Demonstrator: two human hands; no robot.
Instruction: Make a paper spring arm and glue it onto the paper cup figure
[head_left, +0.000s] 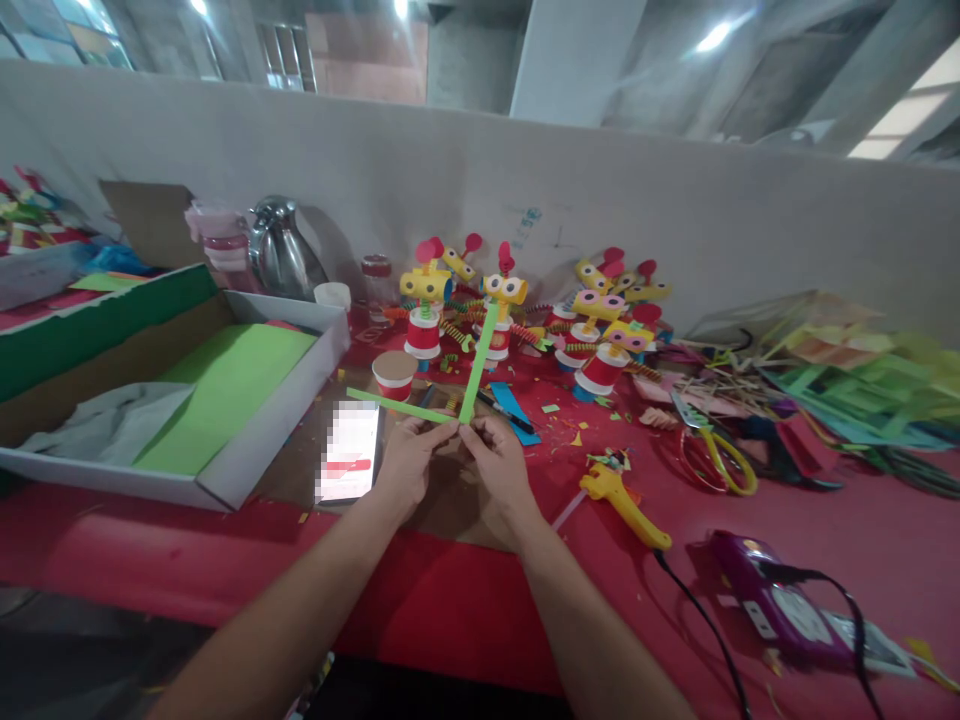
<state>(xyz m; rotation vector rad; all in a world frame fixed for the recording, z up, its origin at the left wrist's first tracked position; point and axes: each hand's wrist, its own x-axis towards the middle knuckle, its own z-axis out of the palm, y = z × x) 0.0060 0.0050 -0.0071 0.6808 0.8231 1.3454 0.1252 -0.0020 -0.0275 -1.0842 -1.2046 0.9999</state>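
Observation:
Two green paper strips (480, 365) meet at an angle between my fingertips, one pointing up and away, the other out to the left. My left hand (409, 465) pinches them near their joined ends. Close beside it, my right hand (499, 460) pinches the same corner. Just left of my left hand lies a phone (349, 455) with a lit screen. Beyond the strips stands a red and white paper cup (394, 376) with a brown top. A black pen (504, 408) and a blue paper strip (516, 412) lie past my right hand.
Several paper-cup figures (600, 365) stand along the wall. A white box (225, 470) with green paper is at left, near a steel jug (283, 250). To the right are a yellow glue gun (626, 505), scissors (712, 450) and a purple power strip (780, 600) with cords.

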